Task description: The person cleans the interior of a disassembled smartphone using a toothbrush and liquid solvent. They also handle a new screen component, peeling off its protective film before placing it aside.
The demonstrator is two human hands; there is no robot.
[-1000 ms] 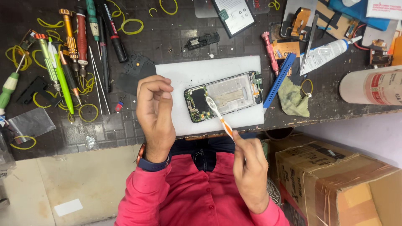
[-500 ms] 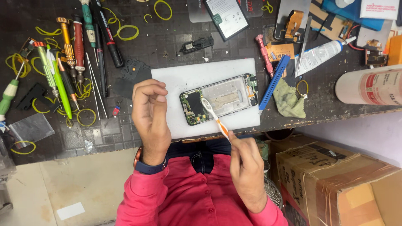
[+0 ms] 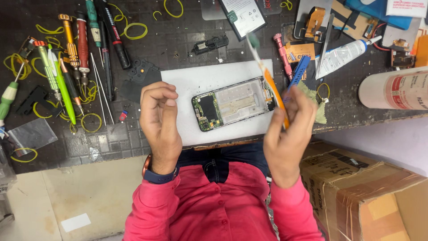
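Toothbrush (image 3: 266, 76) gripped in right hand (image 3: 285, 134), left hand (image 3: 159, 120) loosely curled, holding nothing, opened phone (image 3: 234, 103) at 12 o'clock looks half-cleaned.

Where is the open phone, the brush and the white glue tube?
open phone (image 3: 234, 105), head view, on its middle metal plate.
brush (image 3: 267, 78), head view, on the orange handle above the right hand (image 3: 287, 134).
white glue tube (image 3: 341, 56), head view, on the tube's body.

The dark bench (image 3: 178, 49) carries a white mat (image 3: 200, 80) at its near middle, an opened phone (image 3: 234, 103) lying on it. Screwdrivers (image 3: 80, 44) and yellow rubber bands (image 3: 136, 30) (scattered loosely) crowd the left; a white tube (image 3: 343, 54) and a white roll (image 3: 394, 88) lie right.
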